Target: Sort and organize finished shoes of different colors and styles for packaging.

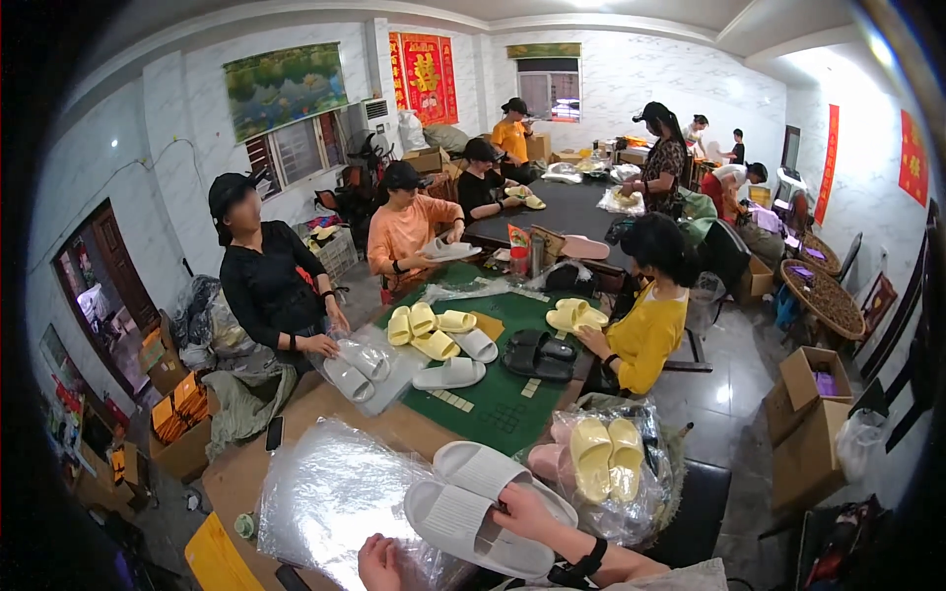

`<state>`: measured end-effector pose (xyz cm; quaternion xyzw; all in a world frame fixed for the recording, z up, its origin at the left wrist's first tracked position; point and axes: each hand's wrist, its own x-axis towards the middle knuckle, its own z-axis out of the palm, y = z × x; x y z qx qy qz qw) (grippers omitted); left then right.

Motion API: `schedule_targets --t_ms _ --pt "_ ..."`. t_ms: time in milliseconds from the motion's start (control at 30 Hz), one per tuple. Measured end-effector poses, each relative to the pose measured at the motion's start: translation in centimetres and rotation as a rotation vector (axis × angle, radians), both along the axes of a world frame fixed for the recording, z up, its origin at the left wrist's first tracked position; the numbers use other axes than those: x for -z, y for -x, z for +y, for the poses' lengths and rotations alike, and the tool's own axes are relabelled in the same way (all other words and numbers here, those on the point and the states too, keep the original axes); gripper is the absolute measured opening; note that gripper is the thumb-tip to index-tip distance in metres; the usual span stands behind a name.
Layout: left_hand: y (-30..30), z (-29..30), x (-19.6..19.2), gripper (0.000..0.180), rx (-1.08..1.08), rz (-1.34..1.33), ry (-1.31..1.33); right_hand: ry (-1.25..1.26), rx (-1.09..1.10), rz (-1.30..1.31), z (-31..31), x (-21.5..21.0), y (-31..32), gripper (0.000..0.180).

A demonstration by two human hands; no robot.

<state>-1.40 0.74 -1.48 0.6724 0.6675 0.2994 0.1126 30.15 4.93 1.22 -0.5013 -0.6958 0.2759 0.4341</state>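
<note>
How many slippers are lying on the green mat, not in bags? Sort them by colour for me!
Yellow slippers: 6
White slippers: 2
Black slippers: 2
Total: 10
The white pair in the right hand is off the mat, so not counted.

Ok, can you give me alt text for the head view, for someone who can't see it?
The person's right hand holds a pair of pale grey slippers over a clear plastic bag on a brown table, while the left hand rests on the bag. A bag of yellow and pink slippers sits to the right, and other people pack slippers at tables beyond.
</note>
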Motion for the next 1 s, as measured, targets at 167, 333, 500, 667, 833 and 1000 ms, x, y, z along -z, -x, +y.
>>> schedule_targets --t_ms 167,333,500,667,833,1000 --pt "1.9 0.9 6.8 0.028 -0.118 -0.631 0.025 0.022 -0.115 -0.063 -0.7 -1.6 1.2 0.026" --pt "-0.4 0.9 1.2 0.028 -0.124 -0.75 0.203 -0.133 -0.265 -0.034 -0.6 0.6 3.3 0.028" --pt "0.5 1.1 0.6 0.03 -0.131 -0.288 -0.026 0.03 -0.29 -0.273 -0.3 0.7 3.6 0.026" --pt "0.3 1.8 0.6 0.028 -0.183 -0.512 -0.053 -0.002 -0.264 -0.332 -0.5 0.8 3.2 0.028" --pt "-0.5 1.9 -0.7 0.024 -0.188 -0.442 -0.105 -0.017 -0.36 -0.336 -1.1 -1.5 3.5 0.028" --pt "-1.8 1.9 -3.1 0.022 -0.267 -0.568 -0.042 -0.037 -0.373 -0.351 -1.0 0.6 3.1 0.029"
